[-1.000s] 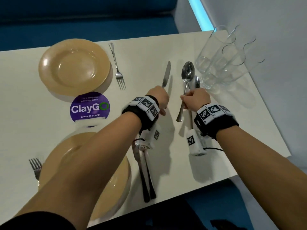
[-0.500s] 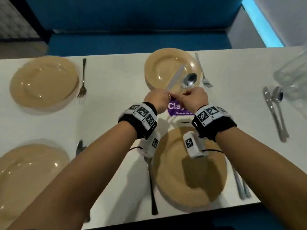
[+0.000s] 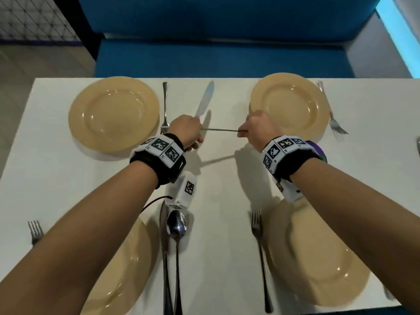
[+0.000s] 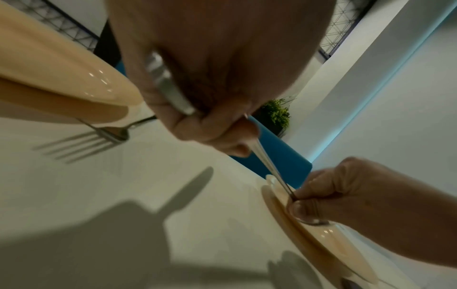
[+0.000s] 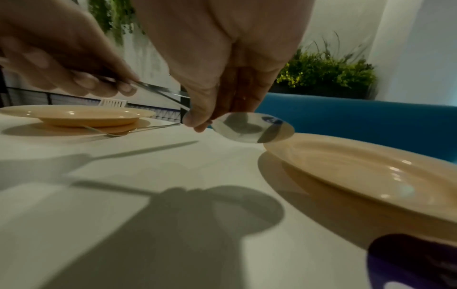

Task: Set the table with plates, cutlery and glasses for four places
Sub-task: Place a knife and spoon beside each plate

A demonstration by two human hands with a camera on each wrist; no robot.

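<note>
Left hand (image 3: 187,130) grips the steel table knife (image 3: 205,98) and the slim steel spoon's (image 5: 252,127) handle; right hand (image 3: 259,130) pinches its bowl; rigid, slippery metal, best held mid-handle

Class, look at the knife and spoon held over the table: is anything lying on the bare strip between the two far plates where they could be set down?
Nothing visible blocks it. The left hand holds the knife, and both hands hold the spoon, above bare table. Only the fork beside the far left plate lies near, at the strip's left edge.
</note>
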